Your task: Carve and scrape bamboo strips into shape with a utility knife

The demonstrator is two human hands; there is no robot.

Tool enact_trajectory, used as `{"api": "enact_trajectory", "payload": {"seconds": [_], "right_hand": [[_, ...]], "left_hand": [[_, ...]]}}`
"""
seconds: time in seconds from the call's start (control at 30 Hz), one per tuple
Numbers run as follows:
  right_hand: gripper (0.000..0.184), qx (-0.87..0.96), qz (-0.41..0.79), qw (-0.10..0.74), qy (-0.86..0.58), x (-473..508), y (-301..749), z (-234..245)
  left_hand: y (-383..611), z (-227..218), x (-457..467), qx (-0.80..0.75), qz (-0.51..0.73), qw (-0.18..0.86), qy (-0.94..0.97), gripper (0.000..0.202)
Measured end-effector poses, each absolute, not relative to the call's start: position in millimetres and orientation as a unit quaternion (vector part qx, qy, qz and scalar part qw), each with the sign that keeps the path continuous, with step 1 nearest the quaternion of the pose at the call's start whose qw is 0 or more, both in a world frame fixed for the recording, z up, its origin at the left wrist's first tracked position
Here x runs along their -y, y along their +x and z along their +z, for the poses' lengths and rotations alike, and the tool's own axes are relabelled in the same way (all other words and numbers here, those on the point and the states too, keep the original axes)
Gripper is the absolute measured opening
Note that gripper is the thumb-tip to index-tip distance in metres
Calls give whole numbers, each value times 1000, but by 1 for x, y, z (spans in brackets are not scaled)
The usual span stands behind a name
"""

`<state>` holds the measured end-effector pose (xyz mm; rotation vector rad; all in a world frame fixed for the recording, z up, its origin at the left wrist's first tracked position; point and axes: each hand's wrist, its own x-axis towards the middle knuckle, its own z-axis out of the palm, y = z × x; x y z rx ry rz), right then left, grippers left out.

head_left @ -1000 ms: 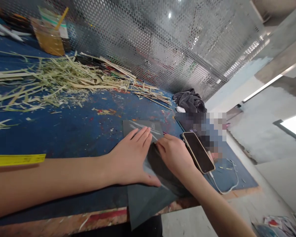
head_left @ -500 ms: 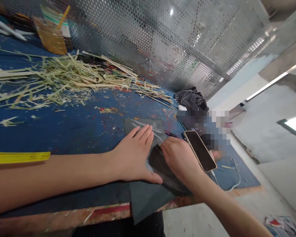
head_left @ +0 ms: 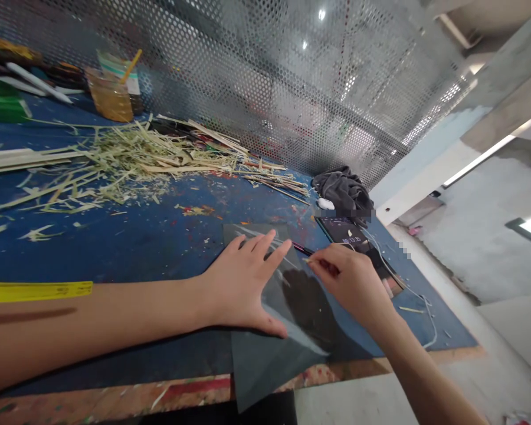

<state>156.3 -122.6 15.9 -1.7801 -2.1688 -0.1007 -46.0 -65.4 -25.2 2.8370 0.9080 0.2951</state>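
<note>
My left hand (head_left: 248, 283) lies flat with spread fingers on a dark grey sheet (head_left: 265, 360), whose lower corner hangs over the table's front edge. Pale strokes mark the sheet near my fingertips and along its right side. Just right of the sheet, my right hand (head_left: 349, 277) is closed in a pinch on a small pale piece (head_left: 308, 260); only its tip shows. The shadow of that hand falls across the sheet. A dark pen (head_left: 301, 248) lies between the sheet and my right fingers.
Beyond my right hand lies a dark-screened device (head_left: 336, 227) showing a timer, with a white cable (head_left: 418, 295). A grey cloth (head_left: 343, 189) and a white case (head_left: 325, 204) sit behind it. Pale plant shavings (head_left: 159, 153), a jar (head_left: 110, 97) and a perforated metal panel (head_left: 248, 71) line the back.
My right hand has lifted away from the sheet toward the right. My left fingers have spread wider. The phone over the dark device, and the blurred-out figure beside it, are gone from view.
</note>
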Motion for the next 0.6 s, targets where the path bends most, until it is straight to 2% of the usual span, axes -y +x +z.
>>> {"api": "enact_trajectory", "payload": {"seconds": [0.1, 0.17, 0.23, 0.3, 0.37, 0.43, 0.53, 0.6], "right_hand": [[15, 765, -50, 205, -608, 97, 148, 11], [15, 776, -45, 229, -586, 85, 140, 3], [16, 788, -32, 267, -554, 80, 133, -6], [16, 793, -4, 314, -522, 80, 128, -15], [14, 787, 50, 358, -500, 84, 126, -19], [11, 770, 114, 390, -493, 88, 126, -19], [9, 751, 171, 391, -504, 89, 132, -12], [19, 753, 160, 355, -530, 86, 143, -8]], "left_hand": [[-50, -22, 51, -317, 121, 88, 936, 125], [-53, -20, 38, -315, 171, 116, 926, 115], [-57, -18, 26, -302, 237, 159, 910, 92], [-60, -16, 17, -282, 284, 201, 894, 60], [-60, -15, 14, -253, 293, 229, 893, 32], [-60, -14, 15, -218, 288, 249, 899, 16], [-58, -14, 19, -207, 300, 307, 879, 12], [-56, -13, 20, -242, 317, 361, 843, 16]]}}
